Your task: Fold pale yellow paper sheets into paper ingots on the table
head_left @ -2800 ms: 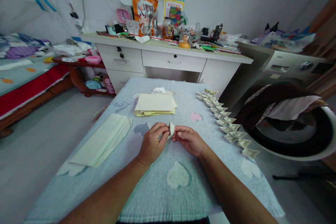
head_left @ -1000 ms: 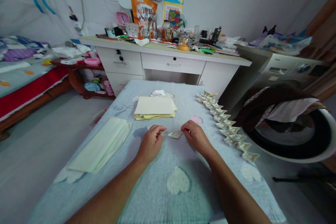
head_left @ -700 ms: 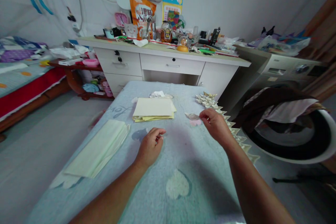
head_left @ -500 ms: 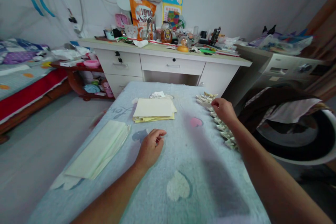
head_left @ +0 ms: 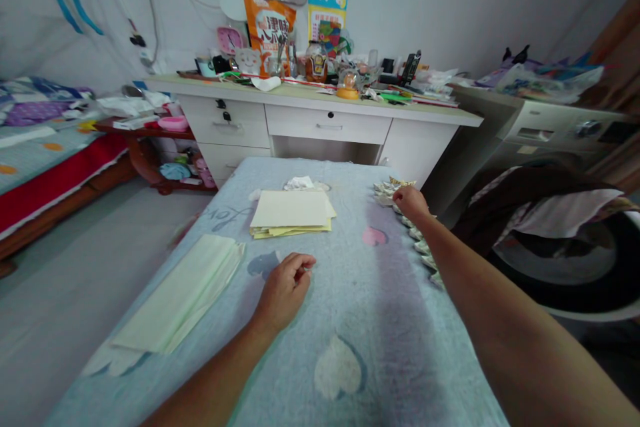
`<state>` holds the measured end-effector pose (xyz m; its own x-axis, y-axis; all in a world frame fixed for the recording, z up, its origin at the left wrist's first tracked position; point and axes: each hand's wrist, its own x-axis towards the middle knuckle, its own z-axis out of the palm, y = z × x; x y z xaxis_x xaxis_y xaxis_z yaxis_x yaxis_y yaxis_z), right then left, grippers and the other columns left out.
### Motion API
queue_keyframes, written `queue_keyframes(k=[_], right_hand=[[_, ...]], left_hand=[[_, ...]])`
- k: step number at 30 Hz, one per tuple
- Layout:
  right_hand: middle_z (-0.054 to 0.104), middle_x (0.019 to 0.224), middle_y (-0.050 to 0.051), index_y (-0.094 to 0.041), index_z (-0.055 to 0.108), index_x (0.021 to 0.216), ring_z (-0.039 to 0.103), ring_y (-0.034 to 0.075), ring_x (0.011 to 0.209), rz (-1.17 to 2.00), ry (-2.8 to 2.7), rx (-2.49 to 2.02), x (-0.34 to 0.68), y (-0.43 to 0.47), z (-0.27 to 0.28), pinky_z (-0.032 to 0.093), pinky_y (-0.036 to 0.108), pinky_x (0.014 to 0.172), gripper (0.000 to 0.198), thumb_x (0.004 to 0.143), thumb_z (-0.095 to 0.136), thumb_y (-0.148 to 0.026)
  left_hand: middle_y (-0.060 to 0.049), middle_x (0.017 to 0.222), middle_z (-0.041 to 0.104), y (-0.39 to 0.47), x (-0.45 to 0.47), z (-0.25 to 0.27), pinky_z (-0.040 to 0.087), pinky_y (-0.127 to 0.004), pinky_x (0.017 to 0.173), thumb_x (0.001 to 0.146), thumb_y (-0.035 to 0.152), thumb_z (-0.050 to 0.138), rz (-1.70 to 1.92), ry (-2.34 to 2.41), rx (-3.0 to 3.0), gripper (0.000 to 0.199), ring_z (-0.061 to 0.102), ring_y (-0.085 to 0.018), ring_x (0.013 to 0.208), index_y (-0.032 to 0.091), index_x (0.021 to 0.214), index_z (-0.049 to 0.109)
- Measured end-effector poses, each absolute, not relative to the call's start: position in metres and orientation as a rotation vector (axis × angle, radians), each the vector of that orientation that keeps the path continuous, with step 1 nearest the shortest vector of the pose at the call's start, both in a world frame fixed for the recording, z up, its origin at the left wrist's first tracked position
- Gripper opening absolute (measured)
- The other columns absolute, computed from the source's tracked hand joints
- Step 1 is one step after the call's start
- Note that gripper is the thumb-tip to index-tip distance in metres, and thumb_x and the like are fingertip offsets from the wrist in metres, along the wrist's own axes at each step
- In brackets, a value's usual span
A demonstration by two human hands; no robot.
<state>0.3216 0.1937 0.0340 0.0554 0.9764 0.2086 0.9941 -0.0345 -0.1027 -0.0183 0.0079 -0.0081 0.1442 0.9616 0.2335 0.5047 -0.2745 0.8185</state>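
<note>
My left hand (head_left: 286, 288) rests over the blue cloth with its fingers curled together, and nothing shows in them. A stack of pale yellow paper sheets (head_left: 290, 208) lies just beyond it. To its left is a long folded bundle of pale green paper (head_left: 175, 293). My right hand (head_left: 411, 203) reaches to the far right edge, where its fingertips pinch a small folded paper piece (head_left: 385, 200). Folded paper pieces (head_left: 423, 248) stand in a row along that edge, partly hidden by my right hand and forearm.
The padded surface has a blue cloth (head_left: 340, 307) with heart prints. A crumpled white tissue (head_left: 299, 183) sits behind the stack. Beyond stands a cluttered white desk (head_left: 330, 113). On the right is a washing machine (head_left: 545, 127) with its door ajar and laundry hanging out; a bed (head_left: 55, 167) is at left.
My right hand has moved slightly left and away from me along the row, still pinched. My left hand has hardly moved. The view has shifted a little.
</note>
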Motion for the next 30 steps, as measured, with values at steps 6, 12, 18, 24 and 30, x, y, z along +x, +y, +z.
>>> queue_keyframes(k=[6, 12, 18, 24, 30], right_hand=[[0.068, 0.098, 0.006, -0.019, 0.073, 0.091, 0.06, 0.016, 0.088, -0.133, -2.029, -2.17, 0.321, 0.198, 0.025, 0.041, 0.023, 0.077, 0.026, 0.079, 0.051, -0.013], [0.065, 0.101, 0.013, -0.017, 0.073, 0.094, 0.059, 0.021, 0.089, -0.208, -2.009, -2.221, 0.314, 0.19, 0.026, 0.041, 0.028, 0.078, 0.029, 0.082, 0.047, -0.013], [0.064, 0.102, 0.012, -0.016, 0.072, 0.096, 0.054, 0.024, 0.097, -0.268, -2.118, -2.128, 0.297, 0.174, 0.024, 0.036, 0.031, 0.085, 0.03, 0.084, 0.044, -0.013], [0.062, 0.107, 0.011, -0.019, 0.07, 0.101, 0.048, 0.025, 0.102, -0.311, -2.142, -2.092, 0.285, 0.164, 0.021, 0.033, 0.035, 0.089, 0.028, 0.087, 0.046, -0.018], [0.057, 0.11, 0.013, -0.02, 0.071, 0.099, 0.043, 0.031, 0.106, -0.373, -2.049, -2.153, 0.28, 0.167, 0.016, 0.032, 0.041, 0.087, 0.027, 0.088, 0.046, -0.025]], left_hand=[[-0.003, 0.089, 0.064, 0.007, -0.018, -0.005, 0.047, -0.027, 0.072, 0.081, 0.015, 0.048, 1.014, 1.399, 1.853, 0.02, 0.059, -0.014, 0.077, 0.018, 0.095, 0.063], [-0.003, 0.089, 0.063, 0.006, -0.017, -0.002, 0.046, -0.027, 0.072, 0.081, 0.015, 0.048, 1.0, 1.394, 1.851, 0.019, 0.059, -0.014, 0.076, 0.018, 0.094, 0.063], [-0.003, 0.089, 0.063, 0.007, -0.017, -0.002, 0.046, -0.027, 0.072, 0.081, 0.016, 0.049, 0.997, 1.388, 1.86, 0.019, 0.059, -0.014, 0.076, 0.018, 0.094, 0.063], [-0.003, 0.088, 0.063, 0.006, -0.017, 0.0, 0.046, -0.026, 0.07, 0.081, 0.016, 0.048, 0.99, 1.377, 1.876, 0.019, 0.058, -0.013, 0.073, 0.018, 0.093, 0.063], [-0.002, 0.082, 0.063, 0.006, -0.017, 0.002, 0.046, -0.025, 0.067, 0.08, 0.016, 0.049, 0.995, 1.386, 1.879, 0.019, 0.057, -0.013, 0.068, 0.018, 0.092, 0.063]])
